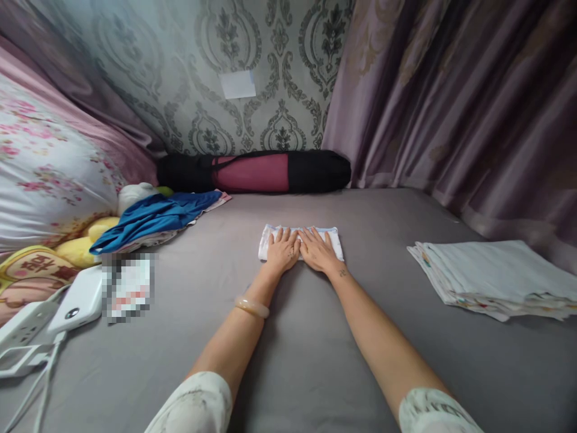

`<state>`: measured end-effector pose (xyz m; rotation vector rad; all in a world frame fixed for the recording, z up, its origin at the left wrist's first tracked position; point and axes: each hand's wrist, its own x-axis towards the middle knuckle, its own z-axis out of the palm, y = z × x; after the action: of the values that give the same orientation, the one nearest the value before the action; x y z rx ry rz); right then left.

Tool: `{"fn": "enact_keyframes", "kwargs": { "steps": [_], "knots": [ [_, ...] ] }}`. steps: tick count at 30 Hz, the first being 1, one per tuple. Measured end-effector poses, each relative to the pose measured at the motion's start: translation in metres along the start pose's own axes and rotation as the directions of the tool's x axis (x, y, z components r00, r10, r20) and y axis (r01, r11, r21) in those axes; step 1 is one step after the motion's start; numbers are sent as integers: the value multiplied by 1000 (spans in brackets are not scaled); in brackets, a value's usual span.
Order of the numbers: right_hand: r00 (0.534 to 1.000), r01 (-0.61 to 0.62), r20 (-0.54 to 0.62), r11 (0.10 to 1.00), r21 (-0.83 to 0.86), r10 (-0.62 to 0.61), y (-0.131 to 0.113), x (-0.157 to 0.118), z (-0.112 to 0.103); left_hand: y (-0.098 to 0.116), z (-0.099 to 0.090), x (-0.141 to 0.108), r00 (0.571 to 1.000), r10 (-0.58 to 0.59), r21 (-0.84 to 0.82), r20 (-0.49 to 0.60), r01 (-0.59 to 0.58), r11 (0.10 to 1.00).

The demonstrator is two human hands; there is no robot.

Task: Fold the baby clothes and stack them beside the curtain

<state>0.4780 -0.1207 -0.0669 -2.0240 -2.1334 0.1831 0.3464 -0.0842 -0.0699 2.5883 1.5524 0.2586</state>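
A small white folded cloth (336, 240) with a bluish edge lies on the grey bed sheet (306, 349), in the middle of the head view. My left hand (283, 249) rests flat on its left half, fingers spread and pointing away from me. On the right half lies my right hand (318, 249), also flat with its fingers apart. The thumbs meet or nearly meet near the cloth's centre. Both palms cover much of the cloth, so its near middle is hidden.
Stacked pale cloths (491, 273) lie at the right. Blue clothing (157, 218) is at the left, near a white power bank (81, 300), a power strip (22, 325) and cables. A black and maroon long bag (250, 172) lies along the wall, and a floral pillow (49, 162) stands far left.
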Motion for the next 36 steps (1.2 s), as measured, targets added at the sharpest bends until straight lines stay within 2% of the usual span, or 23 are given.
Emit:
{"fn": "enact_keyframes", "kwargs": {
  "steps": [7,16,24,30,36],
  "knots": [
    [999,-32,8,999,-28,32,4,2,1,-6,0,3,999,-44,-2,19,44,999],
    [991,-129,-37,987,-93,126,16,4,6,-24,5,7,989,-138,-5,-47,137,990],
    [981,-194,-46,977,-91,191,32,4,8,-44,1,5,974,-226,-50,22,227,973],
    [955,-294,-47,953,-69,291,48,1,7,-53,-1,5,971,-229,-92,68,235,968],
    [955,-293,-56,954,-58,290,46,-1,1,-54,-3,5,969,-231,-100,85,239,966]
  ]
}}
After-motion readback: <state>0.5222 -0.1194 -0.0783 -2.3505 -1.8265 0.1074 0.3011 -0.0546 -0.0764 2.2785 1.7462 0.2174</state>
